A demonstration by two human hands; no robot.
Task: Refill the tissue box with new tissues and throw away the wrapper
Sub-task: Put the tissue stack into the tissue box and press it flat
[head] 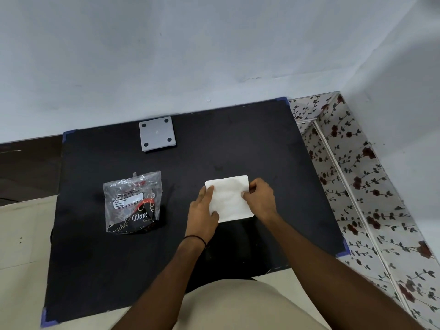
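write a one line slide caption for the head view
Both hands, left hand and right hand, hold a white tissue stack on a black mat, empty wrapper lying left.

One stack of white tissues [229, 198] at centre, one clear plastic wrapper [132, 201] at nine o'clock, one grey square box [157, 133] at twelve o'clock, one black mat [273, 151], two hands, left hand [202, 214], right hand [260, 198]

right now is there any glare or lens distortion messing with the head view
In the head view, the clear wrapper throws patchy glare, so its small label print stays unreadable. Wide-angle distortion bows the black mat edges and the wall line. Lighting is soft and even, with faint shadows; the tissue stack under the left hand and right hand is near blown-out white.
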